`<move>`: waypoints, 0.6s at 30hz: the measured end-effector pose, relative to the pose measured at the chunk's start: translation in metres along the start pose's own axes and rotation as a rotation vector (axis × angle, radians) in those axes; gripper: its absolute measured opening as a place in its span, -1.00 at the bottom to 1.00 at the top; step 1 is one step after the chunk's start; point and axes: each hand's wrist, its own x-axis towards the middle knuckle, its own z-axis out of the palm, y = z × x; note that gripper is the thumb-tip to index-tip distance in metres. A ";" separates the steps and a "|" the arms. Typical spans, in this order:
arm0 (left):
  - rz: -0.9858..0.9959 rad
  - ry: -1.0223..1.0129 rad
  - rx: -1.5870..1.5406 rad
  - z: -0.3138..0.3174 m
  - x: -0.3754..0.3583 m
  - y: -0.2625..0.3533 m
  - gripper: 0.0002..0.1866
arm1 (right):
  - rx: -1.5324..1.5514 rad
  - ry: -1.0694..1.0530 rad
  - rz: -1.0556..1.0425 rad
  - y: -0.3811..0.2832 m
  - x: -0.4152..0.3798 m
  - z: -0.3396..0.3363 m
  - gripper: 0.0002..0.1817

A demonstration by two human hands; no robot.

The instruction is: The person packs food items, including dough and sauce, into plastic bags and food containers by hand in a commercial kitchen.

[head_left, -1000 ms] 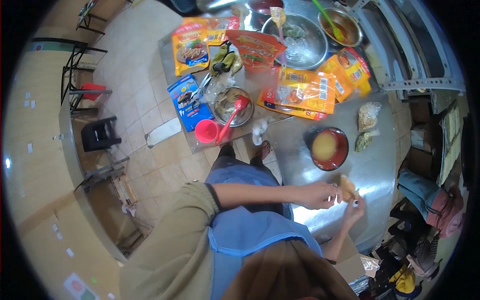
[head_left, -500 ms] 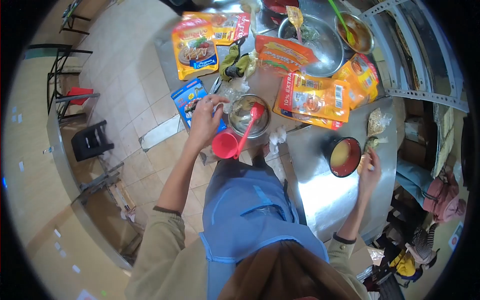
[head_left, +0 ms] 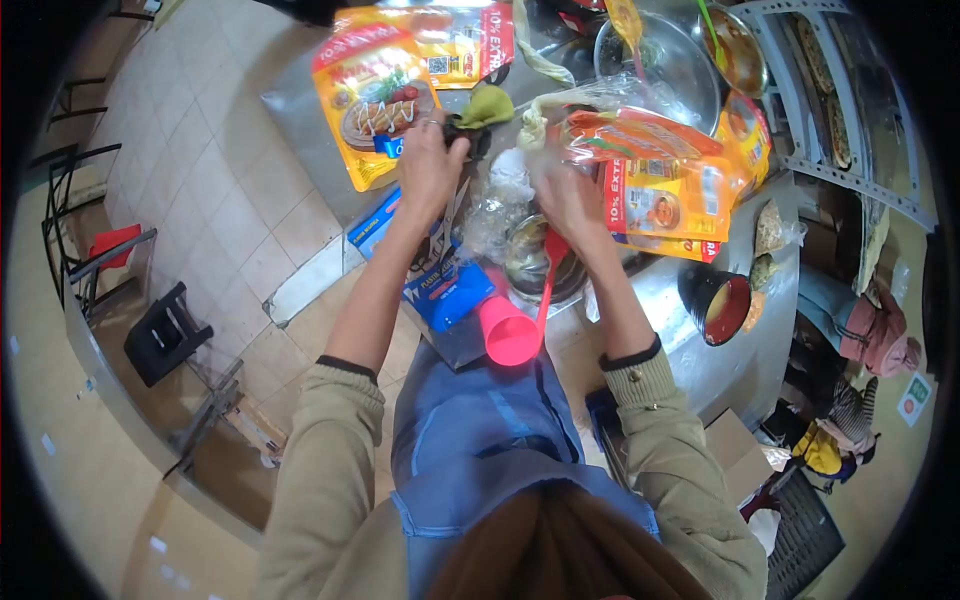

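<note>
My left hand [head_left: 430, 170] is closed at the dark end of a crumpled green and black cloth [head_left: 487, 106], beside a yellow pouch [head_left: 372, 115]. Motion blurs my right hand [head_left: 568, 195], so its fingers do not show clearly. It is over the table next to a pale twisted piece of cloth [head_left: 532, 128] and an orange spaghetti pack [head_left: 640, 135]. Clear crumpled plastic [head_left: 490, 215] lies between my hands. Below my right wrist is a metal bowl [head_left: 560, 285] with a red spatula [head_left: 552, 270] in it. A pink cup [head_left: 508, 332] stands at the table's near edge.
A blue box [head_left: 445, 285] lies near the left table edge. Yellow pouches [head_left: 665, 200] are stacked at right. Farther back are a large steel bowl [head_left: 700, 75] and a pan [head_left: 742, 60] with a green utensil. A dark bowl [head_left: 725, 310] sits on the right table.
My right hand has moved left from beside the dark bowl to near the spaghetti pack. My left hand has moved from over the blue box up to the green and black cloth.
</note>
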 end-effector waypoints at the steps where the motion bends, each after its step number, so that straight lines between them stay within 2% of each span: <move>1: -0.025 0.002 -0.065 -0.003 0.003 -0.006 -0.62 | 0.003 -0.008 0.068 -0.002 0.007 0.005 -0.70; 4: -0.004 -0.060 -0.146 -0.014 0.003 -0.014 -0.65 | 0.007 0.107 0.189 0.002 0.019 0.030 -0.62; 5: 0.037 -0.019 -0.177 -0.016 -0.001 -0.015 -0.66 | 0.022 0.148 0.252 0.000 0.022 0.036 -0.54; 9: 0.049 -0.073 -0.143 -0.021 -0.009 -0.023 -0.66 | 0.062 0.297 0.321 -0.005 0.029 0.054 -0.56; 12: 0.002 -0.064 -0.280 -0.035 -0.016 -0.012 -0.68 | 0.246 0.286 0.428 -0.010 0.033 0.055 -0.63; 13: 0.018 -0.047 -0.280 -0.040 -0.018 -0.008 -0.70 | 0.274 0.171 0.520 -0.012 0.037 0.048 -0.69; 16: 0.027 -0.051 -0.356 -0.049 -0.017 -0.007 -0.72 | 0.506 0.280 0.394 -0.005 0.035 0.056 -0.72; 17: -0.131 -0.142 -0.541 -0.053 -0.018 0.001 -0.76 | 0.578 0.308 0.346 -0.003 0.034 0.057 -0.78; 18: -0.156 -0.238 -0.652 -0.051 -0.014 0.006 -0.77 | 0.667 0.289 0.354 -0.001 0.034 0.057 -0.80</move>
